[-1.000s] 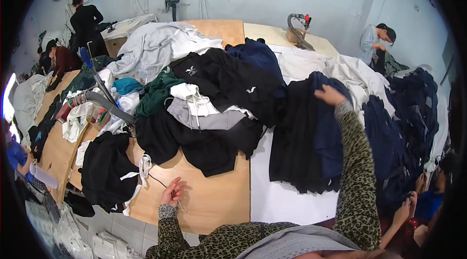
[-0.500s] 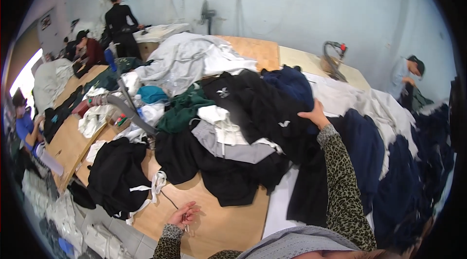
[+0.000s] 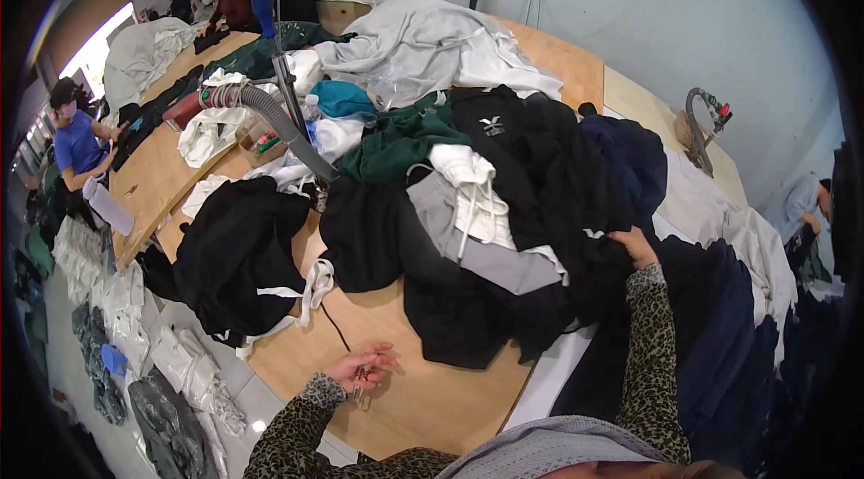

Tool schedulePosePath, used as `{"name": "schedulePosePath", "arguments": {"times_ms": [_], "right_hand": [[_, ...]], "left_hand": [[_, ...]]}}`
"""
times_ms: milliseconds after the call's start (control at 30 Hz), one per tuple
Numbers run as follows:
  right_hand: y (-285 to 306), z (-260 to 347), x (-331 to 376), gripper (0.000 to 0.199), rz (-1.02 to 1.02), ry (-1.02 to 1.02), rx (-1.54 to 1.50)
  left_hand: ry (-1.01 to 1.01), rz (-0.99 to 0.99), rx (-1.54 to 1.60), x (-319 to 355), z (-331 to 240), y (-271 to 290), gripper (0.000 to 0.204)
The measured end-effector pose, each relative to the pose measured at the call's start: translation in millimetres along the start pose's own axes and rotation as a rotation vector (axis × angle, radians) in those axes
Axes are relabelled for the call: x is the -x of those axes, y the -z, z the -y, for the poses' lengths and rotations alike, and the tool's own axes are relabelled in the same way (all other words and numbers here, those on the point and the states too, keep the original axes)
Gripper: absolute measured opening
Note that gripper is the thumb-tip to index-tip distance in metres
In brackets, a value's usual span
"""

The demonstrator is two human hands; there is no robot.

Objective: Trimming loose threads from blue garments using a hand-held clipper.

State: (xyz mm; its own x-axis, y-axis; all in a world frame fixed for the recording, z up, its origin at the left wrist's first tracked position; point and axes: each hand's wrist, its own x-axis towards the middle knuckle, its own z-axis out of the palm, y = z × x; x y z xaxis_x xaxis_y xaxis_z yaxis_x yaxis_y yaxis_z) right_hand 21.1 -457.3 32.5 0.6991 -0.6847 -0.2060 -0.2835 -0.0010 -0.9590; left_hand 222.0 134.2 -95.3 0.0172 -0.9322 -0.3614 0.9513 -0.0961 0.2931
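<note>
My right hand [image 3: 635,248] pinches the edge of a black garment [image 3: 576,196] at the right side of a clothing heap. A small white mark shows on the cloth beside its fingertips. My left hand [image 3: 363,368] hovers over bare wood near the front edge, palm up and fingers curled round a small metal tool [image 3: 360,396]. Most of that tool is hidden in the palm; its kind is unclear. A grey garment [image 3: 454,232] and a white garment with a drawstring [image 3: 477,200] lie on the heap between my hands. Left of them is a black garment with white ties [image 3: 238,250].
A grey flexible hose [image 3: 279,124] on a stand rises at the left, near a dark green garment [image 3: 400,142]. Navy garments [image 3: 697,335] hang at the right. Wrapped bundles [image 3: 184,362] lie on the floor. A co-worker in blue [image 3: 81,142] stands at the far left.
The view has turned left. My right hand, earlier spread against the dark cloth, now has its fingers closed on the black garment's edge. My left hand keeps the small metal tool.
</note>
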Motion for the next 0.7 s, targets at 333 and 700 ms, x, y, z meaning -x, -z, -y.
{"name": "schedulePosePath", "arguments": {"times_ms": [333,700], "right_hand": [[-129.9,74.3,122.2,0.050,0.110,0.325,-0.496],[-252.3,28.2,143.9,0.063,0.506,0.634,0.228]], "left_hand": [[-0.006,-0.009,-0.091,-6.7,-5.7,22.1,0.037],[-0.090,-0.024,0.000,-16.1,-7.8,28.7,0.023]]}}
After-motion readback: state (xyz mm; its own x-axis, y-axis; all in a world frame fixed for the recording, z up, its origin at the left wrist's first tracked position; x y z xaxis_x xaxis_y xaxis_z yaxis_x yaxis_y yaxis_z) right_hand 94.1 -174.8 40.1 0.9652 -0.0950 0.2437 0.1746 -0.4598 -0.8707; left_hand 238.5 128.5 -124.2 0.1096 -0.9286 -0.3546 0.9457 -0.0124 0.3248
